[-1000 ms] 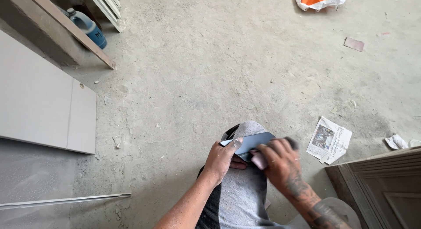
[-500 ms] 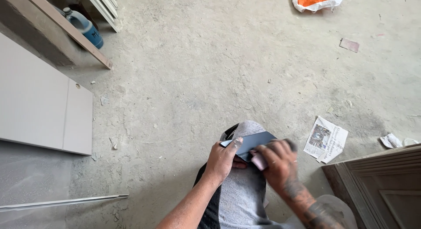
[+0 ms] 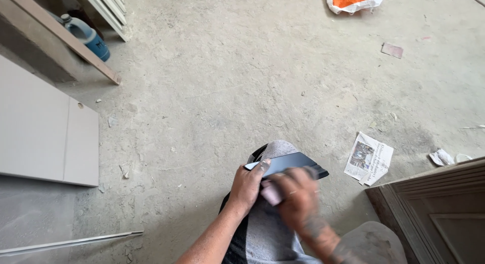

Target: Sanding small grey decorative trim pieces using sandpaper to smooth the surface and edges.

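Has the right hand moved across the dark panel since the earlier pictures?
Cannot tell. The right hand is blurred, but sits at about the same place on the dark panel resting on the knee.

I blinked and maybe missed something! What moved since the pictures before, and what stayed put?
Very little moved. The right hand has slid a bit down and left over the dark flat piece on the knee and now shows blurred, the small pinkish block still in its grip. The left hand still steadies the piece's near edge. The newspaper scrap, blue jug and grey board lie as before.
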